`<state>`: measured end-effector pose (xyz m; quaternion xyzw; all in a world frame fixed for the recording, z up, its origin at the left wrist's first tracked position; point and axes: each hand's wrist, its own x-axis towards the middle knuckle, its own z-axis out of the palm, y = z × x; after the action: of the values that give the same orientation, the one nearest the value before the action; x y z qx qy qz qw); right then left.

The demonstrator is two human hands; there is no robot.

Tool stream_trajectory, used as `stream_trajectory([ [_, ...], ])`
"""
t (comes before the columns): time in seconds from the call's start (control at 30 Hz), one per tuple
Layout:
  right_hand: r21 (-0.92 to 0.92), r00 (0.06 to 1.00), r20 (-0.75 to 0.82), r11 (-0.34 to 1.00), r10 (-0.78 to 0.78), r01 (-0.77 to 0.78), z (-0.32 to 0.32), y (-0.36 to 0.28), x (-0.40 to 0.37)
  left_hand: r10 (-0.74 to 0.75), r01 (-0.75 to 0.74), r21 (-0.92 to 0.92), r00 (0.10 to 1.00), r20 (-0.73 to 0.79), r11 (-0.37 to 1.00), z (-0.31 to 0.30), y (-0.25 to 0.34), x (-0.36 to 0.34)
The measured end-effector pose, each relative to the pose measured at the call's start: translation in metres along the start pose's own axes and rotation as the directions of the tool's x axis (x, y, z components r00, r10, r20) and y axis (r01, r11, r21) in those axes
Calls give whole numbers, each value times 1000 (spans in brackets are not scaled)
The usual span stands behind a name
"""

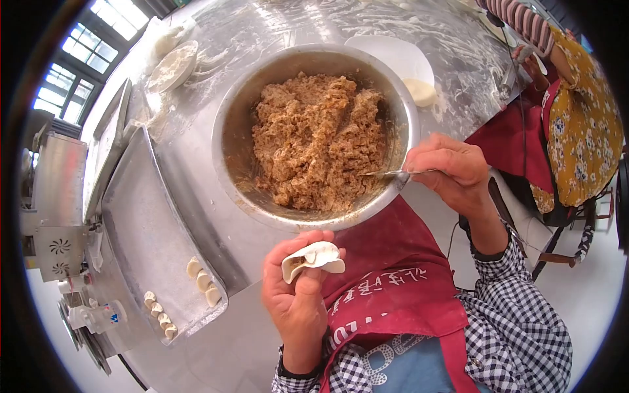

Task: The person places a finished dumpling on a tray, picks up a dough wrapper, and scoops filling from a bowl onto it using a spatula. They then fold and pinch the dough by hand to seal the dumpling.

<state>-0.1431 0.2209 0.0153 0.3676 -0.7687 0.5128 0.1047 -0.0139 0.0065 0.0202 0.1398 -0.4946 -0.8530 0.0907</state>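
Observation:
My left hand (pixel 295 298) is closed around a dumpling wrapper (pixel 316 257), white and partly folded over, with a little brown filling showing at its left opening. It is in front of the near rim of a large steel bowl (pixel 226 177). A mound of brown minced filling (pixel 318 141) is heaped inside the bowl. At the bowl's right rim, my right hand (pixel 452 171) pinches a thin metal utensil (pixel 396 172). Its far end points left and touches the filling; the tip's shape is hard to make out.
A metal tray (pixel 147 216) at left carries several finished dumplings (pixel 204 283) near its front end. Behind the bowl are a white board (pixel 386 52) and a dough piece (pixel 419 92). Flour covers the steel table (pixel 282 26). Another person (pixel 583 124) sits at right.

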Motion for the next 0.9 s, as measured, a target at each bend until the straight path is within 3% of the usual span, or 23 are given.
stream_trajectory([
  [0.1, -25, 999, 31, 1000, 14, -14, -3, 4, -5, -18, 18, 18, 1000, 15, 1000, -1, 1, -2],
  [0.17, -270, 999, -35, 963, -12, 3, -6, -1, -3, -17, 16, 5, 999, 43, 1000, 1, 2, -1],
  [0.2, -263, 1000, -29, 965, -10, 2, -5, -8, 0, -18, 18, 7, 999, 34, 1000, 3, 2, -1],
  [0.27, -284, 966, -195, 952, -172, 112, 3, -32, 3, -16, 16, 12, 998, 54, 1000, 7, 2, 0],
  [0.3, -282, 966, -195, 953, -171, 112, 9, -40, 2, -16, 16, 14, 999, 52, 1000, 7, 1, 1],
  [0.37, -61, 983, -64, 984, -170, 166, 23, -54, 3, -4, 0, 19, 984, 176, 1000, 7, -1, 3],
  [0.47, 35, 987, -19, 987, -157, 157, 56, -58, 9, 7, -11, 20, 982, 190, 1000, 12, 0, 0],
  [0.57, 53, 987, -87, 988, -138, 143, 80, -54, 8, 17, -24, 39, 986, 163, 999, 6, -5, -3],
  [0.7, 78, 983, -91, 983, -157, 164, 85, -47, 4, 0, -6, 50, 994, 109, 999, 7, -5, -4],
  [0.77, 219, 984, -76, 960, -162, 175, 86, -44, 0, -8, 2, 44, 991, 134, 999, 1, -9, -6],
  [0.9, 225, 985, -74, 960, -154, 167, 86, -43, -1, 6, -15, 70, 992, 126, 997, -1, -12, -5],
])
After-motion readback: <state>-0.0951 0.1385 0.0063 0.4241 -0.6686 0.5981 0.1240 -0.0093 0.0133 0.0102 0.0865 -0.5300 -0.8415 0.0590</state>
